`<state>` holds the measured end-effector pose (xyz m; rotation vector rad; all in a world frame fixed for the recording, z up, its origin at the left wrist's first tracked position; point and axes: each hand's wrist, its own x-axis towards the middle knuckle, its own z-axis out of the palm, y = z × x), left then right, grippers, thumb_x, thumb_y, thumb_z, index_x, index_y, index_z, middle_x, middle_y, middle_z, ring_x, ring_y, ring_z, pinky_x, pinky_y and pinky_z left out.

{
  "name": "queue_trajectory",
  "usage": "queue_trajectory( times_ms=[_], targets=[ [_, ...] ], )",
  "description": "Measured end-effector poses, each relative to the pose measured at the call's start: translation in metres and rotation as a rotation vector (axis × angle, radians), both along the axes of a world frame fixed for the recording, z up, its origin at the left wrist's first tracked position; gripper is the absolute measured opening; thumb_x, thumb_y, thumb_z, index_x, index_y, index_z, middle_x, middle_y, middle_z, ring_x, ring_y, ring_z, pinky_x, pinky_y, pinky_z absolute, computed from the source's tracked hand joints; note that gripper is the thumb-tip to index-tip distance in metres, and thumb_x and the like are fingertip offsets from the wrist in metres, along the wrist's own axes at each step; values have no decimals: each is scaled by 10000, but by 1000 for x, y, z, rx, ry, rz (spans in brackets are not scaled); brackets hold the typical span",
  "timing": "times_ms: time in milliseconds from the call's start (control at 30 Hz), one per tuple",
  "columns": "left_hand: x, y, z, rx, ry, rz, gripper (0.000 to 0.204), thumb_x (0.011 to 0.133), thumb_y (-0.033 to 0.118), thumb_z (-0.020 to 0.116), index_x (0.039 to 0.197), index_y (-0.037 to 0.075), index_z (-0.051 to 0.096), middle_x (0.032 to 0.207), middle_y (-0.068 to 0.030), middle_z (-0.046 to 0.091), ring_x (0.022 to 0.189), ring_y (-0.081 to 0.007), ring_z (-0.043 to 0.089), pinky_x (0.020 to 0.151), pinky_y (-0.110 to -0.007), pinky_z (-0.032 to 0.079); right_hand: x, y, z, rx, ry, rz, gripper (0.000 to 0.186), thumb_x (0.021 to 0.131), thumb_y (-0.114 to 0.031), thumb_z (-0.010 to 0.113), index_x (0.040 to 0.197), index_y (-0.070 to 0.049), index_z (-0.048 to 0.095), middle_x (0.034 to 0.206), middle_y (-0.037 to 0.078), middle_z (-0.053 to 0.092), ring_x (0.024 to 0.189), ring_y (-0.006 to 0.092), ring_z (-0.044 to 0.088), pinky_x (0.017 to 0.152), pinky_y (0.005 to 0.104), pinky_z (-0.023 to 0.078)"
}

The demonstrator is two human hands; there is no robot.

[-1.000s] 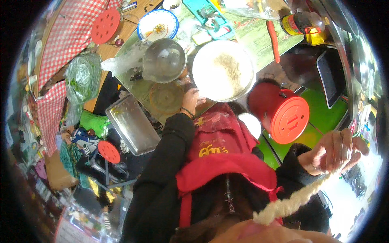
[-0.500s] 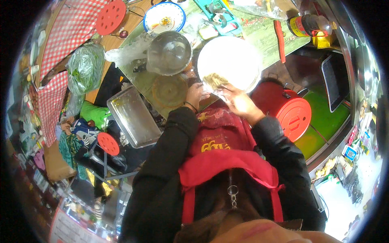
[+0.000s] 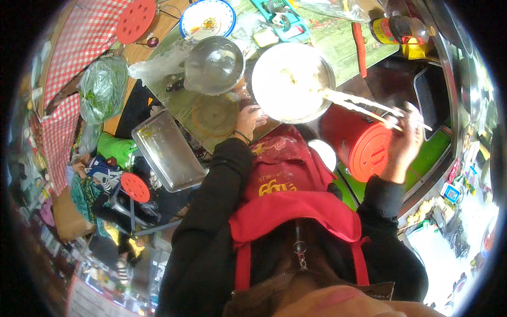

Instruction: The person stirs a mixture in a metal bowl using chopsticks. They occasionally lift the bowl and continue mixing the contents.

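Person's right hand [image 3: 405, 131], right of centre, closed around pale chopsticks [image 3: 364, 111]; their tips reach the right side of the white bowl [image 3: 272, 98], upper centre. Left hand [image 3: 250, 122], well apart from the right, lies at the bowl's lower-left edge; cannot tell whether it grips. Round grey vessel [image 3: 214, 66] to the left; red lidded bucket [image 3: 369, 153] lower right.

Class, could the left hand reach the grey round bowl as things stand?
Probably yes: the left hand, beside the large bowl, is near the grey round bowl, and nothing seems to block the way.
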<state>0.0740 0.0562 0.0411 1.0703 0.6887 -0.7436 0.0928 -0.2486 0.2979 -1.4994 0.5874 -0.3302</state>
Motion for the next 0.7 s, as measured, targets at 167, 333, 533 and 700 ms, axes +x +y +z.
queue_trajectory(
  times_ms=[167,333,533,700],
  targets=[
    [2,-4,1,-15,22,26,202,819,99,493,997,11,454,878,-120,546,758,-228,584,646,-319,514,-14,-9,70,228,-358,-110,219,872,-252,424,880,-37,466,639,45,440,459,66,409,351,186,335],
    [3,-9,-2,11,43,-11,217,812,109,468,996,-4,446,885,-116,534,764,-234,578,654,-334,517,-10,-1,119,549,-888,293,105,799,-150,523,789,-47,541,672,158,514,376,129,515,319,171,445],
    [6,-11,2,41,39,-62,240,790,80,430,1009,-17,446,943,-115,528,832,-229,562,700,-340,505,-10,-9,127,559,-855,445,31,742,-72,554,721,-66,575,715,165,532,412,175,559,343,196,474],
    [7,-13,7,30,14,-69,251,788,90,432,1017,-11,450,956,-103,530,825,-215,557,712,-337,495,-22,-11,86,312,-675,124,175,791,-216,562,808,-44,533,722,101,510,525,137,513,465,237,447]
  ],
)
